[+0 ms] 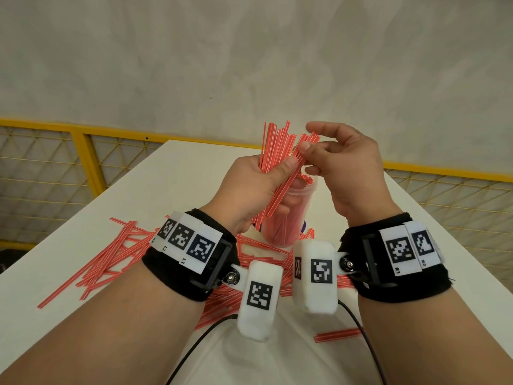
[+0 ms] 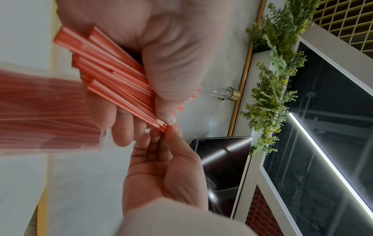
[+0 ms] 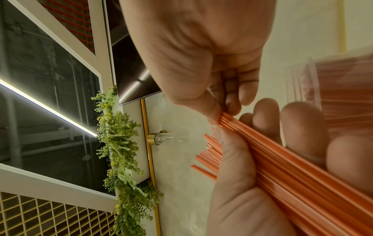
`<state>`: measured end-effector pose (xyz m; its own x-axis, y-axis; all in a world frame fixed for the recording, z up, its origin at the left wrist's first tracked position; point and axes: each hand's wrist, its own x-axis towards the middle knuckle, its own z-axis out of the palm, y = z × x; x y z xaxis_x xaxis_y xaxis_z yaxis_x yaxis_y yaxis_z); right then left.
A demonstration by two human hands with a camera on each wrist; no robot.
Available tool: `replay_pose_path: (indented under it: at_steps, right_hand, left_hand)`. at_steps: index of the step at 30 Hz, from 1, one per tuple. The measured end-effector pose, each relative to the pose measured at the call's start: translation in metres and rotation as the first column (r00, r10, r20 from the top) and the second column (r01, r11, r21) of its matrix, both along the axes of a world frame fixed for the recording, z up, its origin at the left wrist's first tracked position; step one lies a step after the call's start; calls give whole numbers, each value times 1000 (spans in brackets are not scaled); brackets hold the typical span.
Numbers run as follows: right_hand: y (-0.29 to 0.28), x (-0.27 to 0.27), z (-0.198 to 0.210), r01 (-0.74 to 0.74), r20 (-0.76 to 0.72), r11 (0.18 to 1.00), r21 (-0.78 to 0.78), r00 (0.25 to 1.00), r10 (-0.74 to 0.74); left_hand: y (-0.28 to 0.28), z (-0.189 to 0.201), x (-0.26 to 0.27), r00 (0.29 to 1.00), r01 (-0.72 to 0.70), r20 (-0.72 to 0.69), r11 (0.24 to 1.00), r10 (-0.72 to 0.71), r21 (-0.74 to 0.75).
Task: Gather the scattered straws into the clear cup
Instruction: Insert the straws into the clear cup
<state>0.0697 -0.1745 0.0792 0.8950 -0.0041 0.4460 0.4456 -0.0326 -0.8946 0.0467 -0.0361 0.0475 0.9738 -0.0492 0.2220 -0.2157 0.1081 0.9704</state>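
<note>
Left hand (image 1: 251, 187) curled round a bundle (image 1: 274, 147) of red straws, thumb pressed across them, upper ends fanned out above the fist. Right hand (image 1: 344, 173) pinching the upper end of a few of those straws between thumb and bent middle finger, index finger stretched out above. Both hands raised over the cup (image 1: 286, 218), upright mid-table and already packed with red straws. More loose straws (image 1: 111, 259) strewn on the white table (image 1: 172, 173) to the left and near the cup, one small group (image 1: 337, 335) lying near right. Yellow mesh fence (image 1: 55, 162) past the far edge.
</note>
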Motion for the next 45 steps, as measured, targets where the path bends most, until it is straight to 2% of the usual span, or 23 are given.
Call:
replay_pose_path:
  at_steps: [6,10,15,18,21,24,26,28,29,31,32,33,37,39,41,42,45]
  right_hand:
    - [3,-1,-1,-44,18,999,7,999,44]
    - [3,0,0,-31,42,995,96,999,28]
    - [-10,6,7,45,125,945,325,988,-90]
    - [-14,9,6,140,181,917,372,959,-220]
    - [-13,13,-1,239,275,936,259,911,-309]
    - [-8,20,-11,287,342,952,109,888,-308]
    - [-5,23,-19,292,324,956,34,901,-287]
    - [-2,27,-27,275,239,956,-102,940,-245]
    - [-2,29,-30,265,190,936,-231,956,-224]
    - [-1,30,-37,235,119,830,-506,972,-203]
    - [-2,30,-38,214,90,788,-578,976,-200]
    - [-2,30,-37,198,66,770,-607,978,-199]
    - [-4,30,-32,136,25,794,-593,988,-150]
    - [-5,30,-32,31,-45,741,-671,996,-83]
    - [-4,29,-32,12,-55,690,-724,996,-75]
    - [-4,28,-31,41,-33,700,-713,995,-92]
    - [-2,22,-23,173,61,844,-507,984,-165]
  left_hand:
    - [1,0,0,999,-38,24,999,37,25]
    - [0,1,1,996,-71,48,997,69,33]
    - [6,-1,6,981,-193,-26,981,193,-5]
    - [8,-4,9,974,-224,-35,974,225,30]
    - [7,-7,11,972,-232,-22,969,235,82]
    - [7,-8,11,971,-233,-35,969,237,82]
    - [7,-7,11,969,-237,-45,968,241,78]
    - [8,-7,10,968,-243,-50,967,247,76]
    - [8,-7,10,967,-245,-51,967,249,75]
    - [8,-6,10,966,-250,-53,966,254,73]
    - [8,-6,10,965,-251,-54,965,255,72]
    - [8,-6,10,965,-252,-56,965,256,72]
    - [8,-6,10,965,-252,-61,965,257,71]
    - [8,-6,11,965,-250,-64,966,254,62]
    - [9,-6,10,968,-233,-80,971,236,45]
    - [9,-5,10,972,-214,-92,976,216,31]
    - [8,-3,8,984,-125,-132,992,122,-22]
